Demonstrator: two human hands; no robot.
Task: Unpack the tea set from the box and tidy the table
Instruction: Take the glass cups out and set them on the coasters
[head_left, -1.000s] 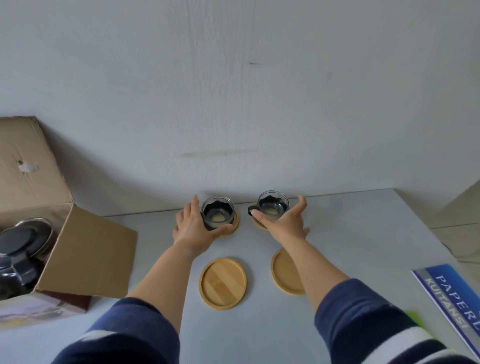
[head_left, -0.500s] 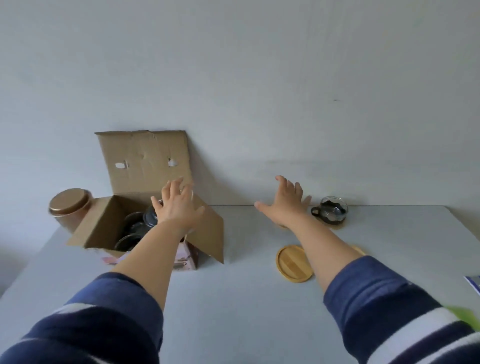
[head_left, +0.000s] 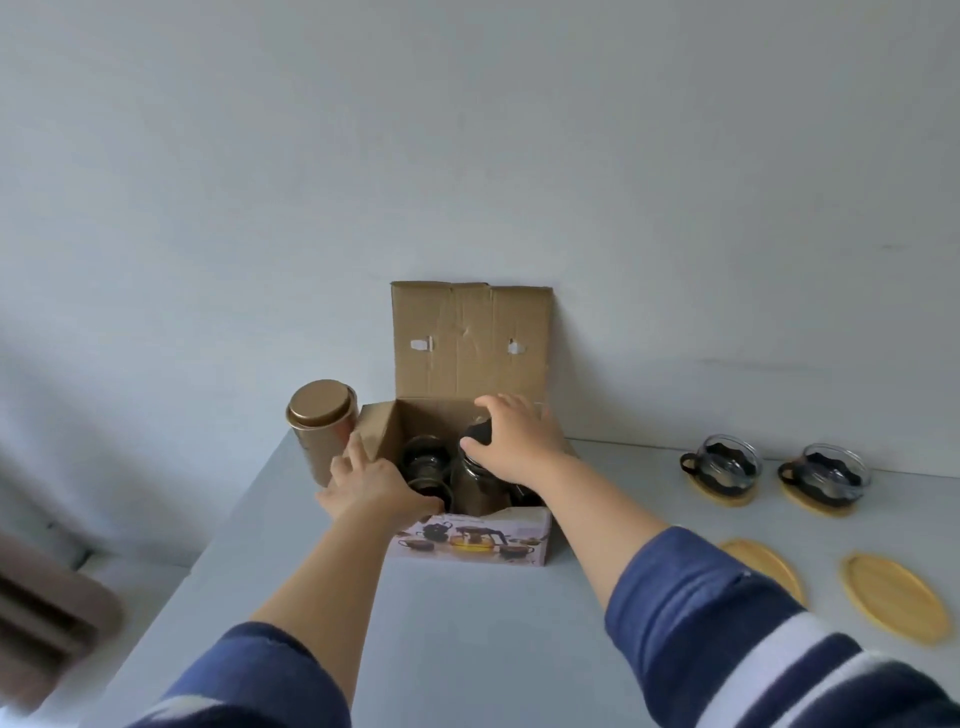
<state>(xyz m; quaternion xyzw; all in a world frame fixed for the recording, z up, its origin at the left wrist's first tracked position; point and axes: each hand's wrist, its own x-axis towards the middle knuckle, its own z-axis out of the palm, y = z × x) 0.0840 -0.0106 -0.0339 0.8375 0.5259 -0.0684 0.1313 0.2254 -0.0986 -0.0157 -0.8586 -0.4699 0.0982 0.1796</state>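
Observation:
An open cardboard box (head_left: 470, 540) stands at the back of the grey table, its lid flap up against the wall. Inside it stands a glass teapot (head_left: 478, 486) with a black lid, and dark glass cups (head_left: 423, 462) sit to its left. My right hand (head_left: 511, 441) is closed over the teapot's lid. My left hand (head_left: 371, 486) rests on the box's front left edge, fingers spread. Two glass cups (head_left: 722, 462) (head_left: 826, 475) sit on bamboo coasters at the right.
A gold tin canister (head_left: 322, 431) stands just left of the box. Two bare bamboo coasters (head_left: 766, 569) (head_left: 893, 597) lie at the right front. The table's left edge runs close to the canister, with a brown object (head_left: 47, 597) below it.
Both hands have left the two cups on their coasters and moved left to the box. The right hand now grips the teapot's lid; the view swung left.

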